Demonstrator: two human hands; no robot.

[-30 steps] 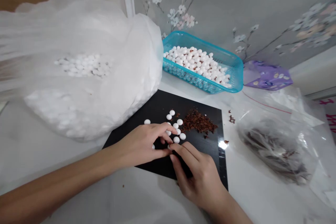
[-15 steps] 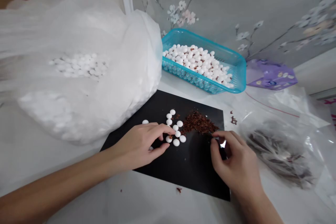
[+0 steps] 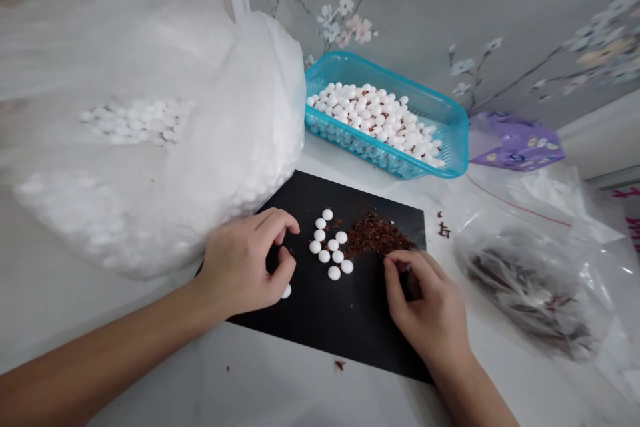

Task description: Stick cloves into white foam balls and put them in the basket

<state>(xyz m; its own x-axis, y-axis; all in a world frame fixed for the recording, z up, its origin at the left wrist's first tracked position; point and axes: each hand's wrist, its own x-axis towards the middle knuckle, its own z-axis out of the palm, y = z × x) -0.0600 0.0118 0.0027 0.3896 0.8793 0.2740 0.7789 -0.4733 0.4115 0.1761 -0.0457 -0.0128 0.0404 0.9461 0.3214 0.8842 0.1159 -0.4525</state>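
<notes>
**Hovering at crumb pile & white pieces, both hands on black mat**

White pieces: small round cluster, approx mid-mat, lying flat and touching or almost touching each other. One stray white piece sits apart from the cluster, half under the L hand's thumb side. Brown crumb pile lies just R of the cluster, its edge touching the nearest pieces.

L hand: resting on the mat's L part, just beside the cluster, fingers curled in. Thumb & forefinger tips are apart w/ bare mat showing btw them, nothing seen held.

R hand: at the pile's near-R edge, fingertips bunched close together over the crumbs. Can't tell if any crumbs are pinched, as the fingers hide it.

Black mat lies on a white table, w/ a lone brown crumb on the table just off the mat's near edge.

Further out:
- Big white plastic bag to the L, full of similar white pieces, its side meeting the mat's far-L corner.
- Blue basket behind the mat, holding many white pieces.
- Clear zip bag w/ dark brown stuff, to the R.
- Purple bag beside the basket, near the floral wall.
</notes>
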